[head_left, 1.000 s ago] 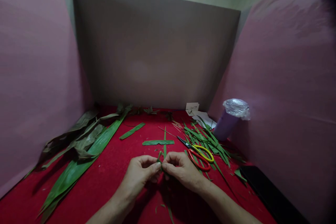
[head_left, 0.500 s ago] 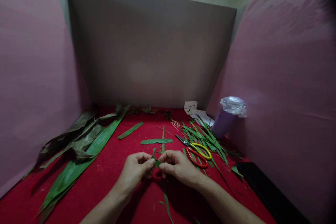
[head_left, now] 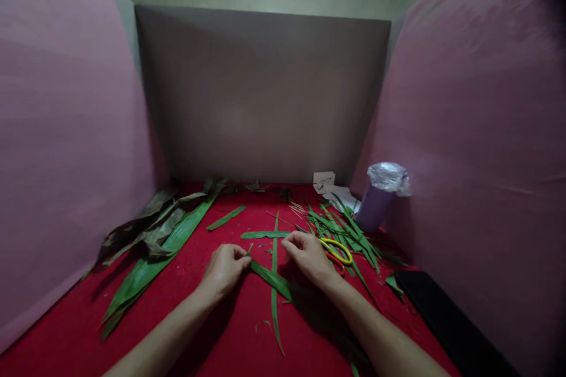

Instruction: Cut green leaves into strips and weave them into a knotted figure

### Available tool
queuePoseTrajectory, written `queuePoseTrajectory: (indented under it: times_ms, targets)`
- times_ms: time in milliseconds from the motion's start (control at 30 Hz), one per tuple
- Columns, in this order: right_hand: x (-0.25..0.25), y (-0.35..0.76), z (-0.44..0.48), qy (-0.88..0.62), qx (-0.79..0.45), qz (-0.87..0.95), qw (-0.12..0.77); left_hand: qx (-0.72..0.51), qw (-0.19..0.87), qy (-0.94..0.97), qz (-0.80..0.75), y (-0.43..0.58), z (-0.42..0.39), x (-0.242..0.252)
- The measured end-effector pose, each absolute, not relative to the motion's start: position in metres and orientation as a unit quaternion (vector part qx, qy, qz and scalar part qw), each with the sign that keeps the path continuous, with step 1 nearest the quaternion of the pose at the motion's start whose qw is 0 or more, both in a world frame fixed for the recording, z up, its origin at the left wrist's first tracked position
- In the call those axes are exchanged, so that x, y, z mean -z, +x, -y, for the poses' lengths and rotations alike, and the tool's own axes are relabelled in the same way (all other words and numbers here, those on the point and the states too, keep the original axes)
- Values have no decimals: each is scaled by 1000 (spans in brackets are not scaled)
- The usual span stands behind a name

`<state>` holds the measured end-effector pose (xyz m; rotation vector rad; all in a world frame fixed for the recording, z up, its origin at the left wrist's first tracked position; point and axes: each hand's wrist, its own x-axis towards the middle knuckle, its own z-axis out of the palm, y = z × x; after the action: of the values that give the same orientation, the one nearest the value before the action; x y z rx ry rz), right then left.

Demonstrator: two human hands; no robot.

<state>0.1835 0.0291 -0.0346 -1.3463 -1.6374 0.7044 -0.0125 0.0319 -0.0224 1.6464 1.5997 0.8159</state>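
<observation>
Green leaf strip (head_left: 270, 278) at left fingers (head_left: 239, 257)

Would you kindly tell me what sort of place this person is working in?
Probably a small handicraft station: a tabletop under red cloth, boxed in by pink boards. Cut green leaf strips and scissors lie on it, and the left hand pinches a long leaf strip.

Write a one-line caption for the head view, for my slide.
On a red table, the left hand pinches a green leaf strip; the right hand is beside yellow-and-red scissors.
</observation>
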Motion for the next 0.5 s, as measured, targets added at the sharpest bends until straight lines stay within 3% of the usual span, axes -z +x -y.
queuePoseTrajectory:
  times_ms: [200, 500]
  targets:
    - [41, 188, -35, -545, -261, 656, 452, -257, 242, 671, -653, -26, -34, 6]
    - [40, 190, -34, -546, -231, 663, 456, -226, 135, 683, -681, -50, -111, -14]
